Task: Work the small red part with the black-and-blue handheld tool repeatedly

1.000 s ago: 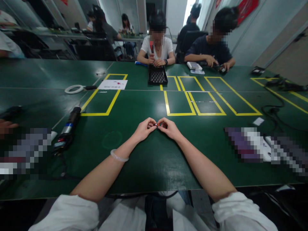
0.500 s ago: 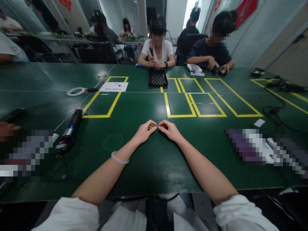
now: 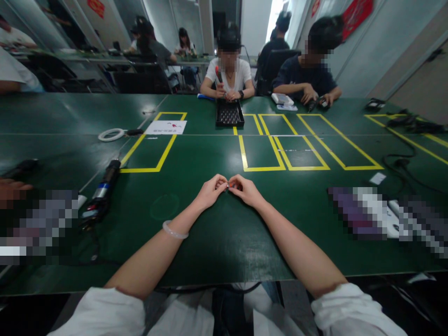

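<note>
Over the green table, my left hand (image 3: 213, 190) and my right hand (image 3: 246, 190) meet at the fingertips. Both are closed in a pinch around a small part (image 3: 231, 185) with orange-red and silvery bits. Fingers cover most of it, and its kind is too small to make out. A white bangle (image 3: 175, 230) circles my left wrist.
Yellow tape rectangles (image 3: 264, 169) mark the green table (image 3: 224, 242). Left lies a black cylindrical tool with a blue band (image 3: 102, 187), near a white ring-shaped coil (image 3: 111, 135) and a printed sheet (image 3: 161, 127). Opposite, a co-worker sits behind a black tray (image 3: 218, 122).
More of the small part's orange-red and silvery surface shows between my fingertips than before. My arms have hardly moved.
</note>
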The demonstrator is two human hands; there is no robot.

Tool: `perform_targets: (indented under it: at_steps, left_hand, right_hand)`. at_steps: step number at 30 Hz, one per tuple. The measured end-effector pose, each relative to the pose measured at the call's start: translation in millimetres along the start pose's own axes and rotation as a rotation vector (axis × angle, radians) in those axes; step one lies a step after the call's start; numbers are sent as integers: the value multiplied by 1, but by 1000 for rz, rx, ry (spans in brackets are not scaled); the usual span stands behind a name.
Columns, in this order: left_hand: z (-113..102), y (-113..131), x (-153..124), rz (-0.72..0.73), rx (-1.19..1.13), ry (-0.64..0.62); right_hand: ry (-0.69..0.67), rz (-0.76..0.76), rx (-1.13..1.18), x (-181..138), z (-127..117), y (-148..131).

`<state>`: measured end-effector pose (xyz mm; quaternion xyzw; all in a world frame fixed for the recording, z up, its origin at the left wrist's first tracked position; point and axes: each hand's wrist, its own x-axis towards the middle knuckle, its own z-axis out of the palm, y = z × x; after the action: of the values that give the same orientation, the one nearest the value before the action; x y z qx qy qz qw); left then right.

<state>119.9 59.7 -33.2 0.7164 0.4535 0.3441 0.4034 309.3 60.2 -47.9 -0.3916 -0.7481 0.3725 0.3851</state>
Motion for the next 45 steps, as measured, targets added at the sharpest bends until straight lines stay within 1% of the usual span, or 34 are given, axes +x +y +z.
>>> perform_targets:
  at_steps: [9,15,23,31,36,38,40,43,45]
  left_hand:
    - [-2,7,-4,7,46,-27]
    - [-3,6,-3,-2,43,-43]
    - [-1,5,-1,-22,17,-46]
    - [0,6,-2,-16,23,-29]
    - [-2,8,-2,-4,59,-87]
    - [-7,13,-6,-19,99,-113]
    - [-17,21,-14,-55,164,-141]
    - [-41,33,-35,-95,287,-178]
    - [-61,37,-54,-110,376,-173]
  right_hand:
    - [62,17,-3,1,-1,0]
    - [58,62,19,1,-1,-1]
    - [48,84,128,1,0,2]
    - [42,72,66,1,-3,-1]
    - [51,79,56,0,-5,-3]
    - [45,90,63,0,-5,-3]
    - [35,99,75,0,-6,-4]
    - [30,106,81,0,-7,-4]
    - [27,104,81,-1,-7,-4]
